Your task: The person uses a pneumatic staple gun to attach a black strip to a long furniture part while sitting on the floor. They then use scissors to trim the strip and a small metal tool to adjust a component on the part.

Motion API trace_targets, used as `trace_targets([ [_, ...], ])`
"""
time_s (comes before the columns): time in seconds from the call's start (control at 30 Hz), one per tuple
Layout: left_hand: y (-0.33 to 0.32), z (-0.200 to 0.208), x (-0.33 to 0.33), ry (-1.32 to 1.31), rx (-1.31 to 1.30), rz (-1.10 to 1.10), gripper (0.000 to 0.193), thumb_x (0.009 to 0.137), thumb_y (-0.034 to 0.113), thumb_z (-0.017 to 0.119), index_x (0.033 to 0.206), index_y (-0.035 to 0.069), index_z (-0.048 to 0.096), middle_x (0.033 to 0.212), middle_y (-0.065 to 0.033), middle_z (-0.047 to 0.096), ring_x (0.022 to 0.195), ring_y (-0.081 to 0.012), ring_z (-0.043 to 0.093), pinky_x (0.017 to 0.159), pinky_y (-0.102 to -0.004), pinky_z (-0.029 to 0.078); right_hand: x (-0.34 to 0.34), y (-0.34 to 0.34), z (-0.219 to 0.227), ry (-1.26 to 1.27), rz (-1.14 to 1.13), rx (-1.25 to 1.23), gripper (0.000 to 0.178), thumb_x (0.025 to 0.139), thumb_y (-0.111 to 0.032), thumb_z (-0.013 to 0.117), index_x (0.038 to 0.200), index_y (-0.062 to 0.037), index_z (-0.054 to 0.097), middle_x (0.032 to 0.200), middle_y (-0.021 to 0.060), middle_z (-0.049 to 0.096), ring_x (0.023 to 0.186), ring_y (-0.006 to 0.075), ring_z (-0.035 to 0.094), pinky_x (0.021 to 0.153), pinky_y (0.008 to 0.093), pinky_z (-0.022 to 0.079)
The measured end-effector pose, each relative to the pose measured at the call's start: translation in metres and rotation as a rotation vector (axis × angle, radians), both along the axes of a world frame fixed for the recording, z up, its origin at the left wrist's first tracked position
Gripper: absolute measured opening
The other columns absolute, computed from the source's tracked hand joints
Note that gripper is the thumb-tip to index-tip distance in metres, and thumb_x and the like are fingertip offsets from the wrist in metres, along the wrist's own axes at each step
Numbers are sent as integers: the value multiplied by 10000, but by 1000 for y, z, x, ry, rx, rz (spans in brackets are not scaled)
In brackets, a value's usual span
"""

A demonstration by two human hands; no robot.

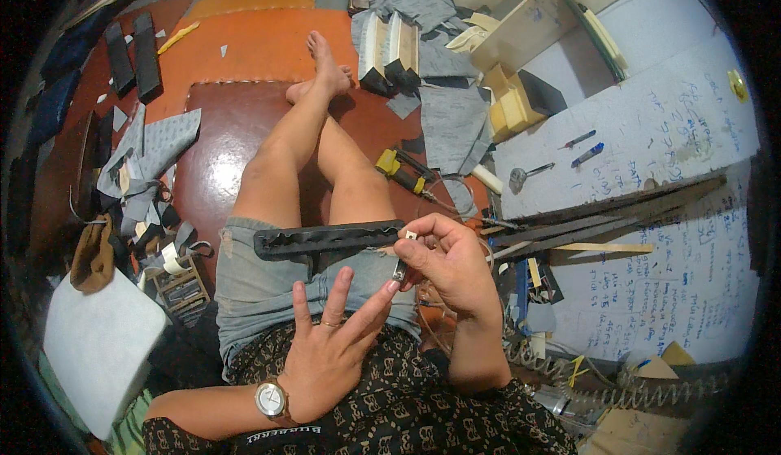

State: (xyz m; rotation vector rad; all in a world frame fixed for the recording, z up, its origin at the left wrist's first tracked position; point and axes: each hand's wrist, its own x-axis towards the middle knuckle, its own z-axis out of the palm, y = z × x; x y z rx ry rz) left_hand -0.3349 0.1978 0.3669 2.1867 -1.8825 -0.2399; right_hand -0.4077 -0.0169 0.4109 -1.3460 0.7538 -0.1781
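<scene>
Across my thighs lies a long black padded strip [325, 242] with a wavy, folded inner edge and a narrow tab hanging off its near side. My right hand [446, 261] is closed at the strip's right end, pinching a small dark piece with shiny metal parts [399, 274]; a pale bit shows at the fingertips, and its exact kind is unclear. My left hand [332, 347], a watch on its wrist, has its fingers spread below the strip. Its index fingertip touches or nearly touches the small piece. The left thumb is hidden.
A yellow-and-black tool [399, 168] lies beyond my knee. To the right, pens [587, 155] lie on a white board with handwriting, near long dark strips [602, 219]. Grey fabric scraps [154, 150] and a wooden crate [183, 292] are at left. Two black bars [146, 58] lie farther off.
</scene>
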Motion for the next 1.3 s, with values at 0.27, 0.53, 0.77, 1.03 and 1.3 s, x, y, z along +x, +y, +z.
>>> trace_targets([
  [0.27,0,-2,0,23,-17,4,492,969,287,602,1458,233,610,1718,87,230,1597,-440,24,1163,-807,6,1,0,0,60,17,-15,246,946,-122,776,1089,21,636,904,79,714,706,119,688,592,262,578],
  [0.53,-1,-1,0,38,-14,8,496,967,312,616,1453,213,614,1711,79,253,1595,-447,35,1161,-806,7,2,3,-5,36,-26,-52,211,941,-115,785,1037,13,648,834,55,702,665,99,671,567,242,557],
  [0.77,0,-3,-1,124,-38,35,484,974,287,591,1433,137,611,1724,62,206,1601,-419,37,1138,-815,84,1,7,-16,52,-35,-157,214,958,-125,771,1047,21,641,852,66,708,683,92,669,581,242,560],
  [1.03,-1,0,2,81,-28,40,522,982,303,587,1484,161,560,1735,25,184,1591,-445,42,1138,-817,77,2,16,-26,-209,-192,-174,214,1002,-190,734,1031,5,650,866,33,693,730,58,626,631,220,518],
  [1.3,0,0,2,124,-69,71,523,980,292,598,1489,179,556,1739,13,181,1591,-457,32,1132,-822,88,0,21,-15,-269,-198,-57,271,1005,-210,728,1076,31,628,897,79,706,739,108,680,644,270,590],
])
